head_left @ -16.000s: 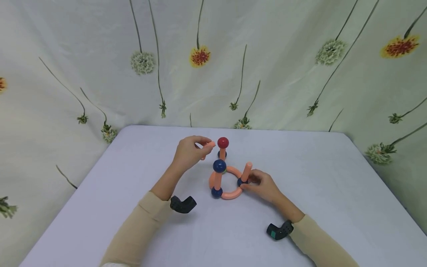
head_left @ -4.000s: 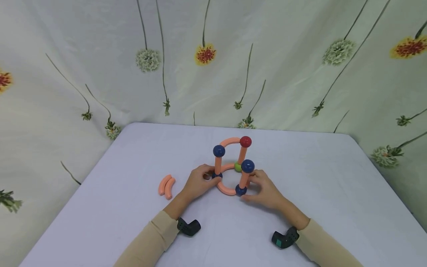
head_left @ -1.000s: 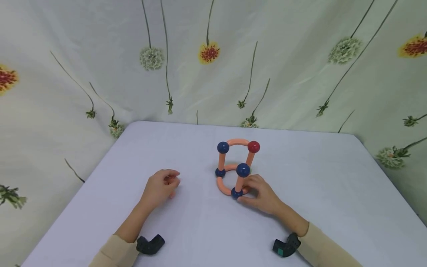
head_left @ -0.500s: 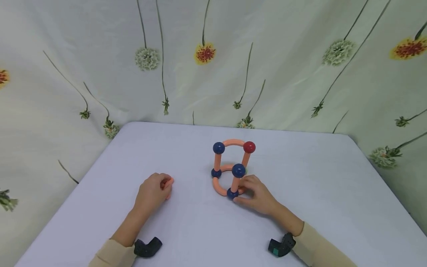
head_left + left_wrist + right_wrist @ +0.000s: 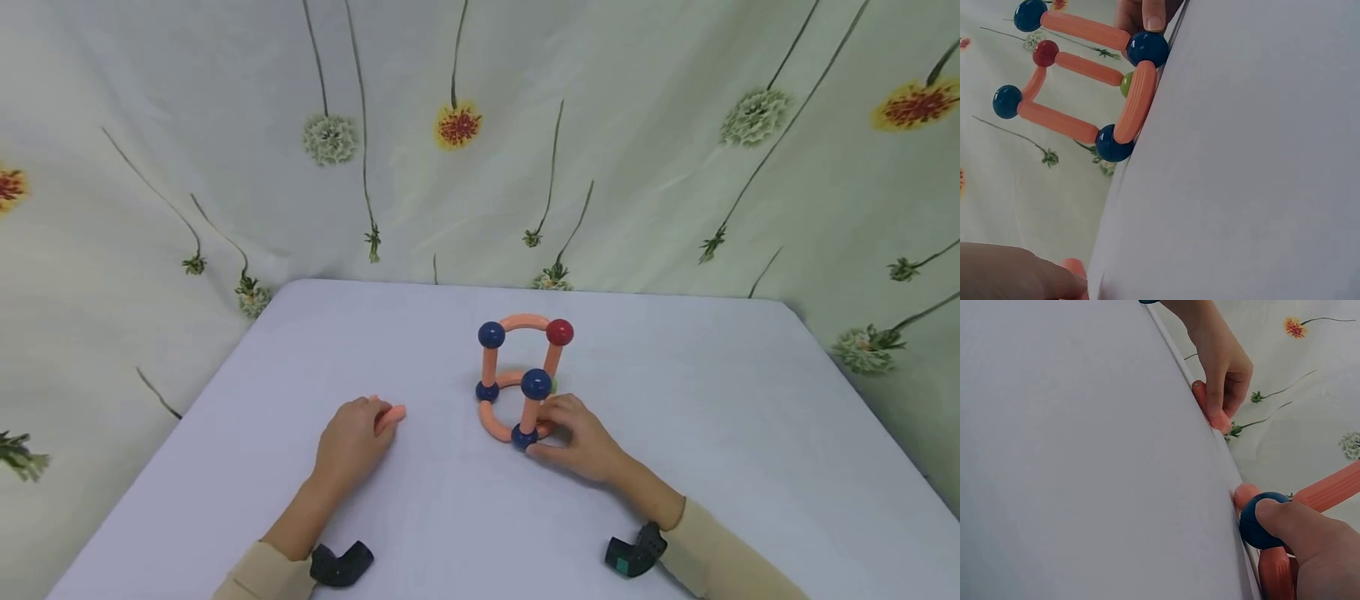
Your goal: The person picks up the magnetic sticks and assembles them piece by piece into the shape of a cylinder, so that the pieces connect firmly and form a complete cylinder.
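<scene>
A frame of orange rods and coloured balls stands on the table, with a ring of curved rods [image 5: 491,423] at its base. A curved rod joins the upper blue ball [image 5: 491,335] to the red ball [image 5: 559,332]. My right hand [image 5: 581,437] pinches the front lower blue ball [image 5: 1260,519], below an upright rod topped by another blue ball [image 5: 536,384]. A green ball [image 5: 1127,84] sits at the back of the base. Left of the frame, my left hand [image 5: 352,446] pinches a curved orange rod [image 5: 392,416]; the tip of another orange piece shows behind the fingers.
The white table [image 5: 450,517] spreads around the frame, its far edge against a flower-printed cloth [image 5: 645,167]. Black wrist cameras [image 5: 341,564] sit on both wrists.
A curved rod has joined the top since 16 s ago. My left hand has left the frame's left blue ball for the two loose curved rods. My right hand stays at the front ball.
</scene>
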